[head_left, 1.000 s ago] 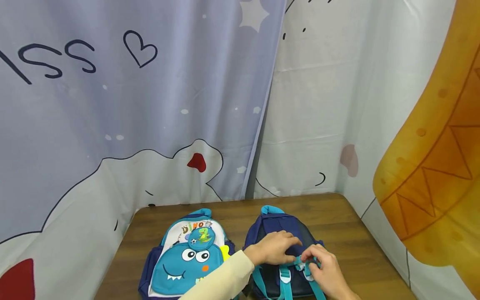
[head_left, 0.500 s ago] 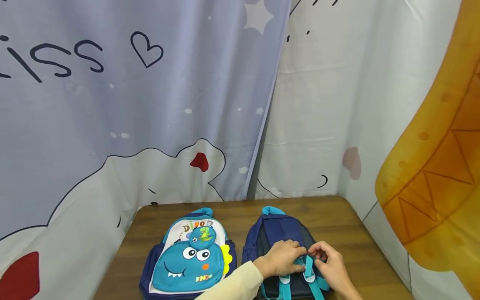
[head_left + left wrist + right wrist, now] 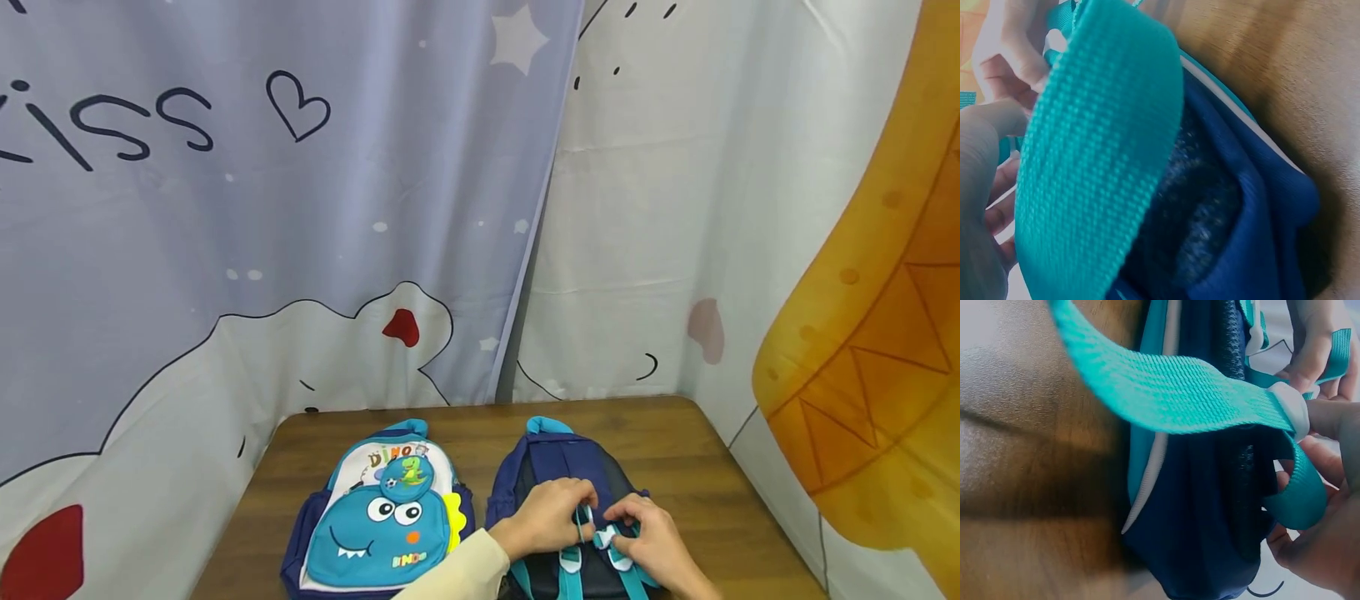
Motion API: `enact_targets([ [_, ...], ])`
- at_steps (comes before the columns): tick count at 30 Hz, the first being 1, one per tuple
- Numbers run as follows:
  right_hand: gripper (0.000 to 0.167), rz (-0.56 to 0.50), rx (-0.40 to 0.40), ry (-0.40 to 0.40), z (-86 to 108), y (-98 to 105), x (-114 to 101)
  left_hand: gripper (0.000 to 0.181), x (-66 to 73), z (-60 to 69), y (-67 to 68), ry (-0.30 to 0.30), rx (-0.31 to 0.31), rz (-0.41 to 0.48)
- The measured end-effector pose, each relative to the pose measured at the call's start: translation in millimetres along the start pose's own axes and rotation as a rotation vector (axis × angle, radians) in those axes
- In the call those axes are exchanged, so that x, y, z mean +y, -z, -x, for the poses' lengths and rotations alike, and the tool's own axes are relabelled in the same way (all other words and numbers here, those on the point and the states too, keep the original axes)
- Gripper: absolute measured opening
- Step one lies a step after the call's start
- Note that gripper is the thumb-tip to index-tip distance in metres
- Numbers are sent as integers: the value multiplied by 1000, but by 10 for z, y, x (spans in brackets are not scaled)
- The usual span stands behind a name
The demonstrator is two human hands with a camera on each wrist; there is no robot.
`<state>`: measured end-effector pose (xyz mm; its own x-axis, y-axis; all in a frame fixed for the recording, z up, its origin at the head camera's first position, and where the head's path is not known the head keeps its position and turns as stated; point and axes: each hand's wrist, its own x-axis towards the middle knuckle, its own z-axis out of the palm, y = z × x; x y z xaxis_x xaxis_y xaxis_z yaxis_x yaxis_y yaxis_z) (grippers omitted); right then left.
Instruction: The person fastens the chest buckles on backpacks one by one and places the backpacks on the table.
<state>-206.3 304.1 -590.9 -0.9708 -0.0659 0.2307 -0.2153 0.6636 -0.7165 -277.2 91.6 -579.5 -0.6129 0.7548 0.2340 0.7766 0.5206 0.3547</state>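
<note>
A navy backpack [image 3: 573,454] lies with its strap side up on the table. My left hand [image 3: 551,517] pinches a teal strap [image 3: 580,527] with a white buckle piece [image 3: 588,515] over the back panel. Just to the right, my right hand [image 3: 652,537] pinches another white buckle piece [image 3: 603,537] on teal webbing. A small gap shows between the two pieces. In the right wrist view, a white buckle part [image 3: 1291,409] sits at my right fingertips, with a strap loop [image 3: 1304,494] below. A wide teal strap [image 3: 1104,137] hides part of the left wrist view.
A second backpack [image 3: 375,533] with a dinosaur face lies front up to the left, partly behind my left sleeve [image 3: 461,571]. The wooden table [image 3: 675,442] reaches back to printed curtains [image 3: 390,208].
The hands were close together at the straps; the right hand rose with a teal strap end, then came back down. White buckle pieces now show between the fingers. The view shifts slightly.
</note>
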Motion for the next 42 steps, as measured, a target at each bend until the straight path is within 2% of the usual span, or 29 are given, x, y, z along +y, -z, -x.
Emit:
enact_targets([
  [4,29,54,-59,47,-32,18,4,24,-41,63,20,12,43,49],
  [7,29,78,-117,50,-50,37,-4,24,-69,102,10,20,71,57],
  [11,27,97,-183,27,-75,41,-20,23,-93,156,-3,34,84,77],
  [15,23,132,-210,12,-105,34,-39,22,-95,188,-7,40,103,114],
  [23,31,192,-250,-51,-130,24,-67,22,-79,208,-26,14,197,150],
  [29,31,125,-229,-52,-101,-9,-76,22,-89,245,-56,-19,232,161],
  [34,26,77,-195,-45,-93,-29,-86,23,-93,271,-62,-20,263,170],
  [42,25,-6,-281,-49,-71,-23,-71,20,-128,313,-53,5,230,241],
])
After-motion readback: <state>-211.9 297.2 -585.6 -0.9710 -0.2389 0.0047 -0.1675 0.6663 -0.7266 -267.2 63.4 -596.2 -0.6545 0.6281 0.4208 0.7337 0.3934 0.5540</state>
